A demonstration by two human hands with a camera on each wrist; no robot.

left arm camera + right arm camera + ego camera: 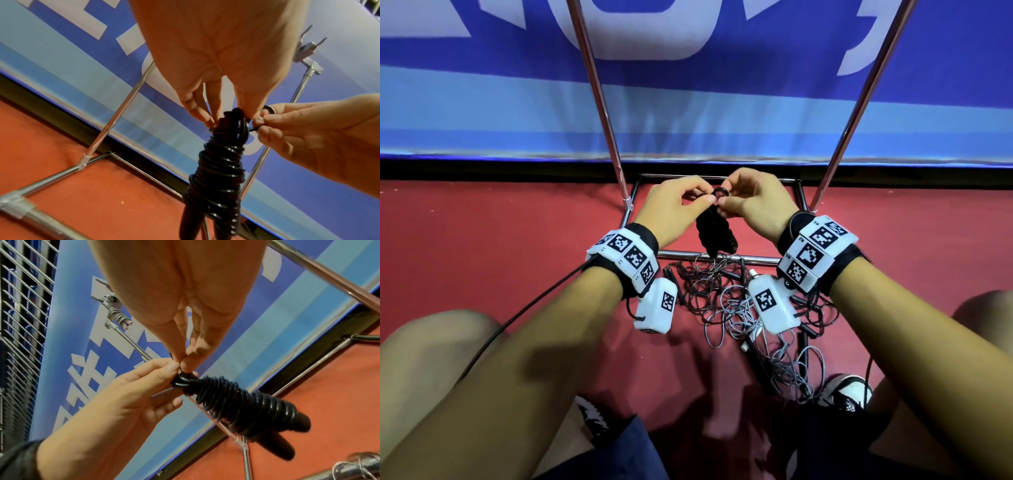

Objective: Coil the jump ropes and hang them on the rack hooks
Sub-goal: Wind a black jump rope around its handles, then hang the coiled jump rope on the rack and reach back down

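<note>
A black jump rope point(715, 233) is wound into a tight bundle point(222, 170) around its two handles, which stick out at the bottom point(296, 423). My left hand point(674, 209) pinches the bundle's top point(232, 115). My right hand point(753, 202) pinches a small loop of the rope point(720, 192) at that top end point(267, 110). The bundle hangs between both hands above the rack's base. A tangle of black and grey jump ropes point(743, 305) lies on the red floor below my wrists. Rack hooks point(115, 308) show high up in the wrist views.
The chrome rack has two slanting uprights point(599, 96) point(859, 106) and a rectangular base frame point(688, 255) on the red floor. A blue banner wall point(688, 113) stands just behind. My knees and a shoe point(849, 394) sit close in front.
</note>
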